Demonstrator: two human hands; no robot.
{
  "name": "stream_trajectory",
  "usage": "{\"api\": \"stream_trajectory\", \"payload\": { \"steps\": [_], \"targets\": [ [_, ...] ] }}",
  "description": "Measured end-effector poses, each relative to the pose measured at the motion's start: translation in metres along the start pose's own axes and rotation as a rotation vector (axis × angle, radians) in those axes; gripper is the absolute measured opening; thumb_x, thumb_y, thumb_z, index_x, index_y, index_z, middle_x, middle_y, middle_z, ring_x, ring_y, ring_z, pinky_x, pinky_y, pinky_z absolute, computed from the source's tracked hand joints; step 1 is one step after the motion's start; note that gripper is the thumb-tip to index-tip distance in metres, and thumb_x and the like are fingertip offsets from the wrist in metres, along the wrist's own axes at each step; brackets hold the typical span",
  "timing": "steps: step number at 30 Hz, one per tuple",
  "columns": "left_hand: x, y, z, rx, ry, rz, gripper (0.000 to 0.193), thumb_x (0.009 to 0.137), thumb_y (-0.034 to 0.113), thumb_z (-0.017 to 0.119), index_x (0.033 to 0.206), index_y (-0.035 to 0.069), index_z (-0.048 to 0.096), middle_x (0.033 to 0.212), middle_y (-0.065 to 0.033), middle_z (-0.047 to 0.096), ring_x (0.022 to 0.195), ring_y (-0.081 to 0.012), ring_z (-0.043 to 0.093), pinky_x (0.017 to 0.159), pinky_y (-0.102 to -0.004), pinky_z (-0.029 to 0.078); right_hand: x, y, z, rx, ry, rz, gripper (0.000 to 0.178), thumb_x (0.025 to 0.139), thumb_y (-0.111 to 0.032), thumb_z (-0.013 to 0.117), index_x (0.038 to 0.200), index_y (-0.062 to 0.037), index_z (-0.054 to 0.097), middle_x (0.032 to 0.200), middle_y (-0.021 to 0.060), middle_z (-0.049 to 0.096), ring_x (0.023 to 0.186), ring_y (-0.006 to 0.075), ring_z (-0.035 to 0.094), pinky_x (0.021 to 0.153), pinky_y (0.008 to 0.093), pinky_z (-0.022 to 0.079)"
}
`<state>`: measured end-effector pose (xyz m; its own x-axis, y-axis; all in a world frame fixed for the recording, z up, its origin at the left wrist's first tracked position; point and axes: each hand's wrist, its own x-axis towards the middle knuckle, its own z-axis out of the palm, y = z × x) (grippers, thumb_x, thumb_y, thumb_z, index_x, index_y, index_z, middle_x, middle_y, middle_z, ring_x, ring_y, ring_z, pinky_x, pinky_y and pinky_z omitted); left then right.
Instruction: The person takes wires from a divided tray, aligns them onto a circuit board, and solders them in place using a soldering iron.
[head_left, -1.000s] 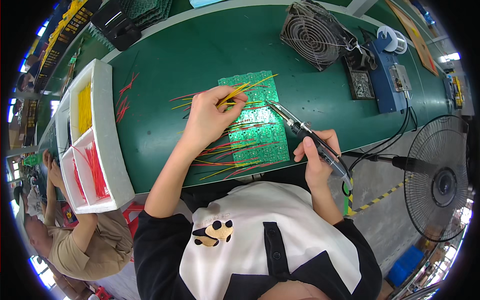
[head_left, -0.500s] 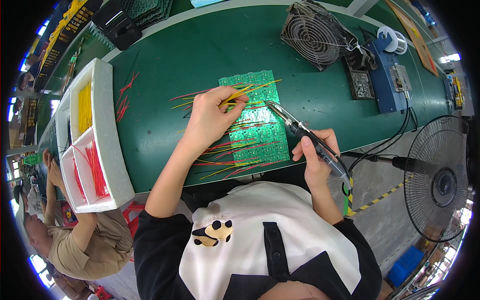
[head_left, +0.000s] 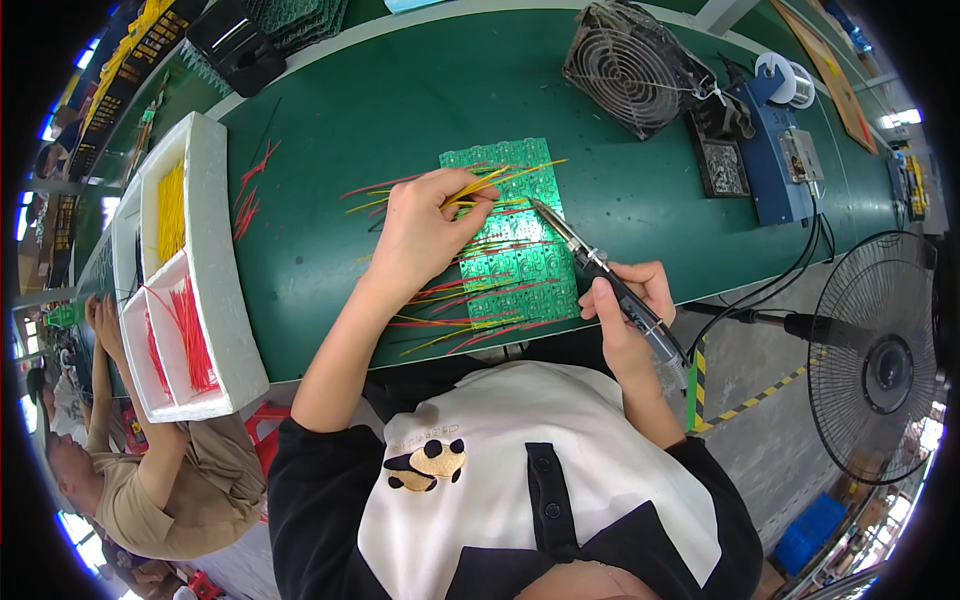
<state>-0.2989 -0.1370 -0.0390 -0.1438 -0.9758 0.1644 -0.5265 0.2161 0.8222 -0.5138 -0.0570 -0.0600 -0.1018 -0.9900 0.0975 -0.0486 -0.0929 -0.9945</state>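
Observation:
A panel of green circuit boards [head_left: 520,265] lies on the green bench, with red and yellow wires running across it and out past its left edge. Over its upper left part, my left hand [head_left: 432,222] is closed on several yellow wires [head_left: 488,184] pinched between thumb and fingers. My right hand [head_left: 632,305] grips a soldering iron [head_left: 622,290] by its dark handle, and the iron's tip reaches the board just right of my left fingertips. Whether the tip touches a joint is too small to tell.
At the left stands a white foam box [head_left: 215,260] with yellow and red wires in compartments. Loose red wires [head_left: 246,200] lie beside it. A dusty fan [head_left: 632,75], a blue soldering station [head_left: 770,150] and a solder spool [head_left: 795,85] stand at the back right. A co-worker [head_left: 170,490] sits left.
The soldering iron's handle and my right hand have shifted slightly left and down, while its tip stays near the same spot. My left hand keeps hold of the yellow wires, almost unmoved.

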Motion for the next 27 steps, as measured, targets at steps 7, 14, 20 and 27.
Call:
{"api": "stream_trajectory", "payload": {
  "steps": [7,14,20,27],
  "targets": [
    [0.001,0.0,0.0,-0.009,-0.001,-0.012,0.013,0.071,0.003,0.065,0.084,0.002,0.066,0.07,-0.002,0.061,0.049,-0.005,0.034,0.047,-0.0209,0.032,0.005,0.001,-0.005,0.223,0.091,-0.068,0.02,0.084,-0.008,0.059,0.094,0.0022,0.045,0.066,0.0113,0.061,0.052,0.0106,0.056,0.051,0.0211,0.046],
    [0.0,0.001,-0.003,0.013,-0.033,-0.037,0.014,0.073,0.002,0.066,0.086,0.001,0.066,0.075,-0.0027,0.063,0.052,-0.0051,0.038,0.049,-0.0206,0.034,0.019,-0.005,-0.01,0.217,0.221,-0.097,0.018,0.085,-0.011,0.058,0.091,-0.0004,0.045,0.062,0.011,0.057,0.047,0.0137,0.052,0.045,0.0225,0.043],
    [-0.002,-0.001,-0.003,-0.084,-0.011,-0.04,0.013,0.076,0.001,0.066,0.088,0.0,0.065,0.079,-0.0053,0.064,0.067,-0.0075,0.056,0.063,-0.0205,0.045,0.026,-0.005,-0.013,0.235,0.262,-0.099,0.018,0.085,-0.011,0.058,0.091,0.0014,0.046,0.062,0.0114,0.058,0.048,0.0137,0.053,0.047,0.0226,0.044],
    [0.003,0.002,-0.016,-0.416,0.18,-0.152,0.015,0.077,-0.002,0.065,0.092,-0.002,0.066,0.082,-0.006,0.066,0.075,-0.01,0.061,0.071,-0.0215,0.048,0.035,-0.005,-0.005,0.233,0.242,-0.063,0.018,0.085,-0.01,0.059,0.091,0.0015,0.047,0.063,0.0113,0.059,0.049,0.013,0.055,0.048,0.0224,0.044]
  ]
}}
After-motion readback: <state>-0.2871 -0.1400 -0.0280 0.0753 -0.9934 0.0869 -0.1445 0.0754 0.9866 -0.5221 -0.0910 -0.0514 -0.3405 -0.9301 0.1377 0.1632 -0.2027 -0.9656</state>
